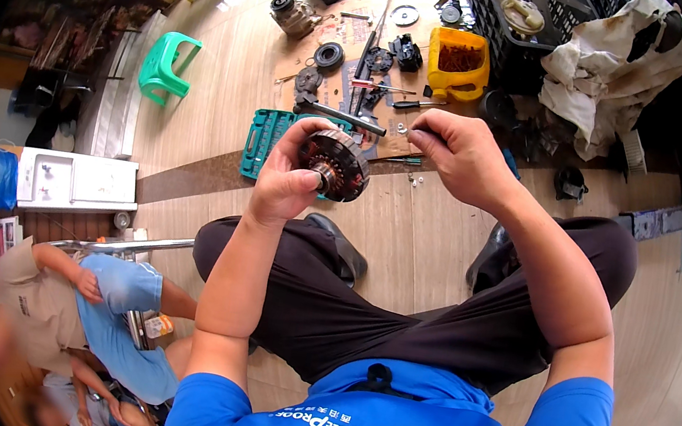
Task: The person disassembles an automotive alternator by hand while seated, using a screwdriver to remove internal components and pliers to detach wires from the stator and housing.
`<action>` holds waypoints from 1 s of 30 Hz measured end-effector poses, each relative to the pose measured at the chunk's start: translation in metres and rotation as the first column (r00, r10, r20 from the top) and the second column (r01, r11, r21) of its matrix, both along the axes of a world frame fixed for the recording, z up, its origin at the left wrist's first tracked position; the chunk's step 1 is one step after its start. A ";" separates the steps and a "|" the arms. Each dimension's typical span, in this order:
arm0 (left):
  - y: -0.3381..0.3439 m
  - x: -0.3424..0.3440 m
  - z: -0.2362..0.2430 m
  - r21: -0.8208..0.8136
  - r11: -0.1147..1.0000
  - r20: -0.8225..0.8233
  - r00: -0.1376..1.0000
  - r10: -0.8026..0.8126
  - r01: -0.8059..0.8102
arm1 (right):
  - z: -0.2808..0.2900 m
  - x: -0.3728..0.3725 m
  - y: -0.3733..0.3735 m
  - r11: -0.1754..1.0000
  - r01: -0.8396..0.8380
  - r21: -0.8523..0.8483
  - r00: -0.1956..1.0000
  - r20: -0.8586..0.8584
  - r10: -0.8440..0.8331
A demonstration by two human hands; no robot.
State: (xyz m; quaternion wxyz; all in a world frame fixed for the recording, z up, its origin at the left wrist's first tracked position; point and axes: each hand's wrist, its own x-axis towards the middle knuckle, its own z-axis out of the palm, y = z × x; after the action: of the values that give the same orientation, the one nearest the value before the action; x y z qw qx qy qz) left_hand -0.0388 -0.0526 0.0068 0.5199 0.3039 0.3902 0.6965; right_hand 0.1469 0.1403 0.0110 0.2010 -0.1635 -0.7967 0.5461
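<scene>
My left hand [286,180] holds up a round rotor [336,165] with a dark ribbed rim, copper-coloured windings and a shiny central shaft. Its thumb rests by the shaft while the fingers curl behind the rim. To the right, my right hand [461,155] is closed, thumb and forefinger pinched together, apart from the rotor. Whatever lies between those fingertips is too small to make out. Between the hands, a dark metal bar [346,117] shows just beyond the rotor. Below them, a green tool case [256,140] lies on the floor, partly covered by my left hand and the rotor.
Cardboard [350,45] bears scattered machine parts, a black ring [328,56] and screwdrivers [417,104]. Beyond stand a cut yellow jug [458,65] and a black crate [523,59]. A green stool [168,67] stands left; people [50,302] sit at lower left.
</scene>
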 end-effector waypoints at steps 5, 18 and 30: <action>0.002 0.002 0.001 -0.022 0.999 -0.114 0.993 -0.035 0.033 | 0.005 0.006 0.009 0.997 -0.062 0.049 0.994 0.091 0.057; 0.006 0.010 0.010 -0.226 0.958 -0.132 0.968 -0.213 0.179 | -0.014 -0.001 -0.015 0.933 -0.330 -0.141 0.939 0.054 0.341; 0.005 0.007 0.004 -0.222 0.946 -0.136 0.953 -0.272 0.238 | 0.013 0.005 -0.009 0.970 -0.242 0.033 0.968 0.074 0.239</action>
State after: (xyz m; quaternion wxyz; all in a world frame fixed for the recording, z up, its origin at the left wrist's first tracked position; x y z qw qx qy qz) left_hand -0.0321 -0.0475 0.0105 0.6001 0.3538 0.4580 0.5522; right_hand 0.1517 0.1311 0.0237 0.1090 -0.0803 -0.8284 0.5435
